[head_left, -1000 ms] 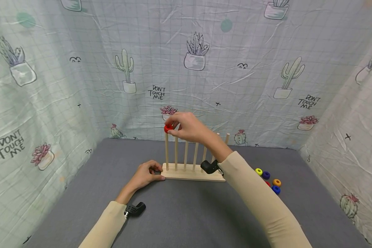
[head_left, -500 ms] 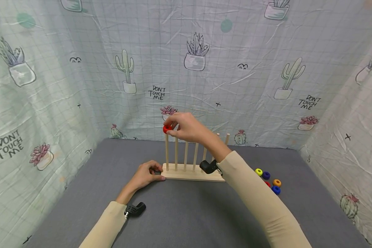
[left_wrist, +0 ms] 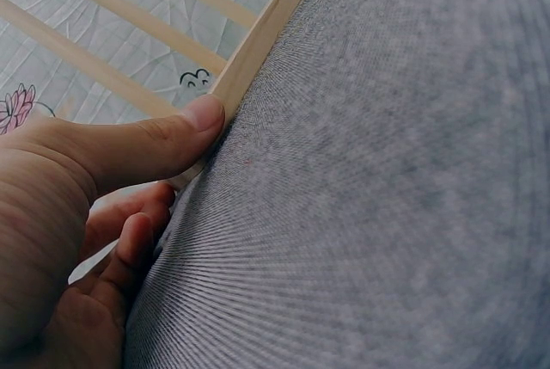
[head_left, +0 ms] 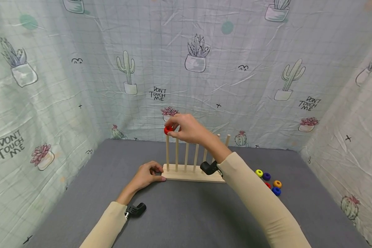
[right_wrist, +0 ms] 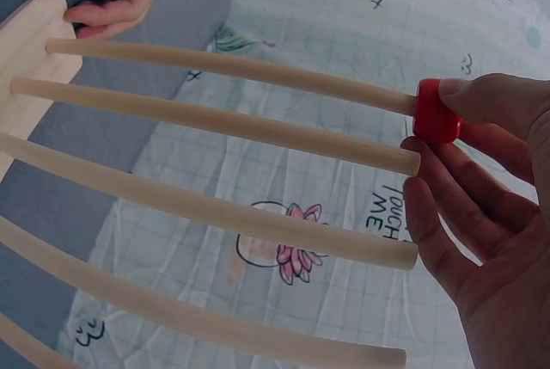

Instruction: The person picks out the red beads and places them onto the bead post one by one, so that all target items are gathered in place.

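My right hand [head_left: 187,128] pinches a red ring [head_left: 168,131] between thumb and fingers at the top of the leftmost peg of a wooden peg rack. In the right wrist view the red ring [right_wrist: 437,111] sits right at that peg's tip [right_wrist: 404,104], its hole hidden from this side. Low at the rack's left end, my left hand [head_left: 147,173] grips the pale base [head_left: 192,175]. The left wrist view has the thumb [left_wrist: 202,118] pressed on the base's front edge, with the other fingers curled round the end.
Right of the rack, several loose rings lie on the grey cloth: a yellow ring [head_left: 259,173], a purple ring [head_left: 267,176], an orange ring [head_left: 277,184], a blue ring [head_left: 276,191] and a red one partly behind the right sleeve [head_left: 254,189]. A cactus-print curtain [head_left: 217,86] surrounds the table.
My right hand has shifted the red ring slightly left, so it now lines up over the leftmost peg. My left hand keeps its hold on the base.
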`<state>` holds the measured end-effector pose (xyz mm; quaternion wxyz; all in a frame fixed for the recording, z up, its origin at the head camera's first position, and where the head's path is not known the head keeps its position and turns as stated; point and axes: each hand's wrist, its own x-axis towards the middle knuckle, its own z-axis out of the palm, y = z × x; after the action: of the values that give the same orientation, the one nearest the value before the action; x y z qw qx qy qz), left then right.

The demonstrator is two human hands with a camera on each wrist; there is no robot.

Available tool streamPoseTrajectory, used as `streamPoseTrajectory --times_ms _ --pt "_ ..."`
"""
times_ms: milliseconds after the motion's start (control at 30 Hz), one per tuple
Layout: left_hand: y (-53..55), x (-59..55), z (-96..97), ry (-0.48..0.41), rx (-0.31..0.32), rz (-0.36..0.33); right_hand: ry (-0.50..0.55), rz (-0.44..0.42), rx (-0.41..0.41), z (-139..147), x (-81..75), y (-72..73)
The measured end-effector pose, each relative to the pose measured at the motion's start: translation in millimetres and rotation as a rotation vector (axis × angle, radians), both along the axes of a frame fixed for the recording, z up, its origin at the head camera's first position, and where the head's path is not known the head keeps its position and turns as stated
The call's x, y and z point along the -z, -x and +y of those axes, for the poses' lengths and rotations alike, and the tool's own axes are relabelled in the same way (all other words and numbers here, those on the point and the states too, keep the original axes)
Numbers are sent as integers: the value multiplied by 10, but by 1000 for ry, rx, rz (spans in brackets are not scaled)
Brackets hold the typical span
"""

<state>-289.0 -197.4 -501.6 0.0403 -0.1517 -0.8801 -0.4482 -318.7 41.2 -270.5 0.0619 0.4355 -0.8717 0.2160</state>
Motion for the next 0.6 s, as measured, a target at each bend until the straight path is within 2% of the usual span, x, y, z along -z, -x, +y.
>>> streamPoseTrajectory --times_ms 600 --pt "-10 -8 2 -10 5 -3 -2 16 -3 -23 -1 8"
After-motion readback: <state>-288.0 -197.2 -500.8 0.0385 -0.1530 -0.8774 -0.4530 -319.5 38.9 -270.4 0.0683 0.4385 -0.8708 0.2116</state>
